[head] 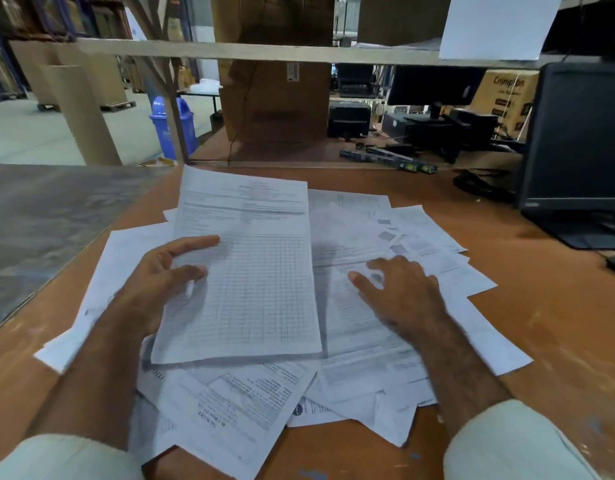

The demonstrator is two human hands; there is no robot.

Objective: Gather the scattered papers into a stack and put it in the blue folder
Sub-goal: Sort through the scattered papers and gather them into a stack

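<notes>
- Two hands work over your orange-brown counter, so start at the far left: a grey sheet covers that corner.
- Your left hand has its grip closed on the left edge of a gridded sheet, thumb on top, the page lifted and tilted above the pile.
- Scattered papers lie loose and overlapping across the middle of the counter, some printed, some blank.
- Your right hand rests palm down on the papers, grip released, fingers spread flat.
- At the far right a dark monitor stands on the counter.
- No blue folder shows in this view.
</notes>
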